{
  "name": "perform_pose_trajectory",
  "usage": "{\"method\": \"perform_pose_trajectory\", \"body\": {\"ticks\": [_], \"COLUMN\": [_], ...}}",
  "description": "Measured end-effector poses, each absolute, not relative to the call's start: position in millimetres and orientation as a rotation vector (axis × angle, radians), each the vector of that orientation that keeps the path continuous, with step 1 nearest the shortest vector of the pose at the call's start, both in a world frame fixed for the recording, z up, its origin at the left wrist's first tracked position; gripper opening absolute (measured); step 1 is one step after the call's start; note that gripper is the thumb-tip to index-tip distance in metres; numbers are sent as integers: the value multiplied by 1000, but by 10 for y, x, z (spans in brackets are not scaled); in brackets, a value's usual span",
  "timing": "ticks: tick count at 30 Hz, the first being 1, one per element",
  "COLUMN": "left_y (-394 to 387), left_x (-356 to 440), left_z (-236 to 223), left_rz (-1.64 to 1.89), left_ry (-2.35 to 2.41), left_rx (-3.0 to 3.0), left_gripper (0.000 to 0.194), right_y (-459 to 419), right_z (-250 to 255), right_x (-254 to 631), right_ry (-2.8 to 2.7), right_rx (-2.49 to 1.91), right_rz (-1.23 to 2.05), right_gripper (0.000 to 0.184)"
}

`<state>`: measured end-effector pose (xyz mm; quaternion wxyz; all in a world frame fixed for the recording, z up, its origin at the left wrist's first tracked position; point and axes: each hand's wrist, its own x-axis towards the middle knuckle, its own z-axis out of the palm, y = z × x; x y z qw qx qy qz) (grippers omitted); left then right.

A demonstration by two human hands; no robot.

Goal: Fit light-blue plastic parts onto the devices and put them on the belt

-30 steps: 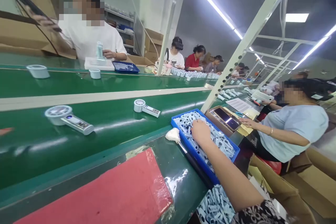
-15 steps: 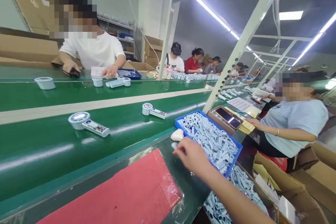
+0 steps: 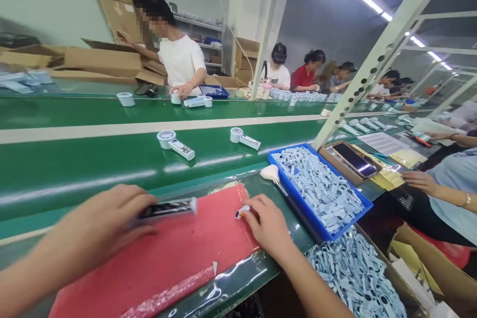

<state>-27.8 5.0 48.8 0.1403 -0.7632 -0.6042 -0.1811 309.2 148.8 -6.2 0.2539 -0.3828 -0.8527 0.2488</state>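
a head-worn view looks down along a factory assembly line. the person's left hand [image 3: 100,221] is curled around a slim dark handle-shaped part [image 3: 167,207], blurred by motion, holding it flat just above a red work mat [image 3: 179,263] at the near edge of the bench, seemingly so the piece lies steady and easy to reach. the right hand [image 3: 266,223] rests on the mat's right edge with its fingers pinched shut on a small pale plastic clip [image 3: 241,211], its tip pointing toward the handle part; the two pieces are near each other but apart. just right of this hand sits a blue tray [image 3: 367,206] heaped with more pale blue clips, likely kept close as a supply, and a second pile fills a box below the bench. a brush with a white head [image 3: 270,173] lies beside the tray. beyond the mat, a green conveyor belt [image 3: 74,159] carries two small handheld devices with round white heads [image 3: 175,142], spaced apart. across the belt a person in a white shirt [image 3: 181,59] works among cardboard boxes, and another person's hand [image 3: 417,180] rests on the bench to the right.
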Motion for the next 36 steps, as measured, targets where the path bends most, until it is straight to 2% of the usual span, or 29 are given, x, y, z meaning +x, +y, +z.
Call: {"method": "perform_pose_trajectory", "body": {"ticks": [4, 8, 12, 16, 19, 23, 28, 36], "left_y": [119, 108, 26, -13, -14, -6, 6, -3], "left_x": [284, 456, 459, 482, 478, 466, 487, 517], "left_z": [206, 122, 283, 382, 352, 307, 293, 274], "left_rz": [-475, -452, -559, -857, -985, -1041, -1110, -1079], "left_ry": [-1546, -1670, -1911, -2191, -2207, -2174, -2186, -2259], "left_rx": [-2411, -2426, -2480, -2587, -2598, -2599, -2553, -2513], "left_gripper": [28, 18, 39, 26, 15, 23, 21, 23], "right_y": [1435, 1333, 1187, 1036, 986, 976, 965, 903], "right_z": [-65, 27, 145, 174, 163, 163, 158, -84], "right_x": [3344, 3298, 2904, 2526, 2426, 2451, 2496, 2474], "right_ry": [-2350, -2289, -2302, -2492, -2598, -2574, -2425, -2256], "right_rx": [-1104, -979, -767, -662, -640, -672, -656, -607], "right_rz": [727, 773, 760, 594, 537, 588, 773, 792], "right_gripper": [17, 17, 15, 10, 9, 7, 13, 18]}}
